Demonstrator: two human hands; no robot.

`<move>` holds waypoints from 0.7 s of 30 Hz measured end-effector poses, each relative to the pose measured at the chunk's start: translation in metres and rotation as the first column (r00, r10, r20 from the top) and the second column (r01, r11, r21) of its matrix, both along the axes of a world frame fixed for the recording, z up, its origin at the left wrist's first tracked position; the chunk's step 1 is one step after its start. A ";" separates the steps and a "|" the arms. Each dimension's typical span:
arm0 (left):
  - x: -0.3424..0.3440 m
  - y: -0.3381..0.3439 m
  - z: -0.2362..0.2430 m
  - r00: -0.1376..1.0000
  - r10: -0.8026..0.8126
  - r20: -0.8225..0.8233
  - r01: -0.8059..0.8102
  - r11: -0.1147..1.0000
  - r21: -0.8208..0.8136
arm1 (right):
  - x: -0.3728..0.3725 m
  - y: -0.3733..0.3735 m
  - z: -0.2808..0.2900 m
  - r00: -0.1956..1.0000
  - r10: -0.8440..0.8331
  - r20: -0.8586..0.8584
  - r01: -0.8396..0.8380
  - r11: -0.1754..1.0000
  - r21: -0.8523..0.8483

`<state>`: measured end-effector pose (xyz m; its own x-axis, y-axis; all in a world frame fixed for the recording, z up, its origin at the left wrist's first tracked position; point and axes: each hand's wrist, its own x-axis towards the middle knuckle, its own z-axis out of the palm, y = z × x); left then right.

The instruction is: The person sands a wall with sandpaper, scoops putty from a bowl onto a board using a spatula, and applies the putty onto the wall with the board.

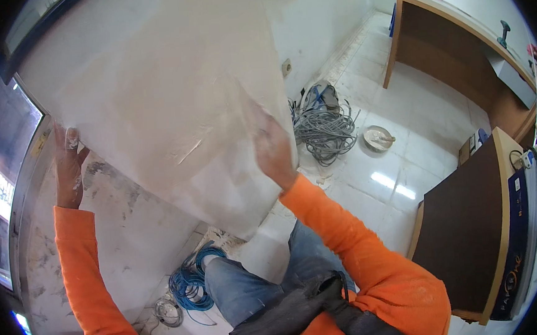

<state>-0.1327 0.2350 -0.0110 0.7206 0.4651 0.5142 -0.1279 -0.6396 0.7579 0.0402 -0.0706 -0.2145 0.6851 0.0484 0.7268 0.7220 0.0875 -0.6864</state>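
A whitish wall section (169,81), coated with patchy smooth plaster, stands in front of me with its corner edges running down. My left hand (68,166), smeared with white, rests against the wall next to the window frame (31,156). Its fingers point up, thumb apart, and nothing shows in it. On the right part of the plastered face is my right hand (272,147), smeared by motion. Whether it holds anything is hidden by the blur. A raised streak of plaster (191,152) lies on the wall left of that hand.
A bundle of grey cables (325,132) lies on the tiled floor, right of the wall. Beyond it sits a bowl (377,139) with whitish paste and a tool. Blue coiled cable (189,285) lies by my legs. Brown desks (453,49) and a cabinet (465,222) stand right.
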 end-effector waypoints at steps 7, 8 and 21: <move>0.003 -0.007 0.005 1.000 0.009 -0.005 -0.009 1.000 -0.023 | 0.115 -0.023 -0.051 0.925 -0.338 -0.173 0.339 0.941 -0.026; 0.001 0.008 0.005 1.000 0.013 0.001 -0.013 1.000 -0.011 | 0.115 -0.014 -0.040 0.947 -0.287 -0.146 0.285 0.958 -0.039; 0.000 -0.004 0.002 0.999 -0.038 0.031 0.038 0.999 -0.008 | 0.110 -0.013 -0.138 0.892 -0.445 -0.075 0.447 0.895 -0.001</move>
<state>-0.1329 0.2310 -0.0093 0.7219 0.4420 0.5324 -0.1751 -0.6276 0.7586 0.1497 -0.0841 -0.3521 0.6817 -0.2855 0.6736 0.6371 -0.2208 -0.7384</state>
